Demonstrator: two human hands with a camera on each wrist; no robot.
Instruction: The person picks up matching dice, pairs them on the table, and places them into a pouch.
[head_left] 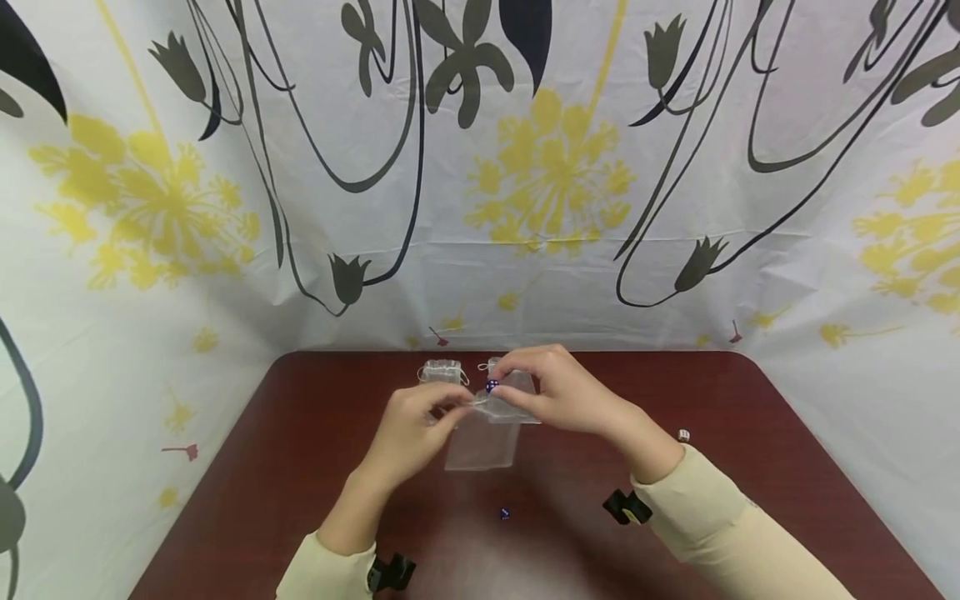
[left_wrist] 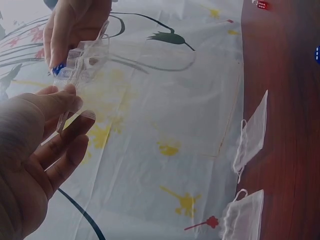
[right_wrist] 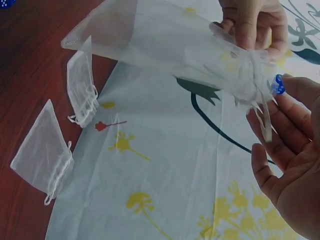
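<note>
A sheer white drawstring pouch (head_left: pixel 481 446) hangs from my left hand (head_left: pixel 417 422), whose thumb and fingers pinch it near its gathered mouth. Between the thumb and fingers of my right hand (head_left: pixel 558 389) is a blue die (head_left: pixel 492 386) with white dots. In the right wrist view that die (right_wrist: pixel 278 85) is right beside the pouch's mouth (right_wrist: pixel 255 82). The left wrist view shows the same die (left_wrist: pixel 59 68) at the pouch's opening. Whether the die touches the fabric I cannot tell.
Two more sheer pouches lie at the table's far edge, one on the left (head_left: pixel 441 372) and one partly behind my right hand (head_left: pixel 525 382). Another blue die (head_left: pixel 505 514) lies nearer on the dark red table (head_left: pixel 315 467). A red-and-white die (head_left: pixel 683 435) sits by my right forearm.
</note>
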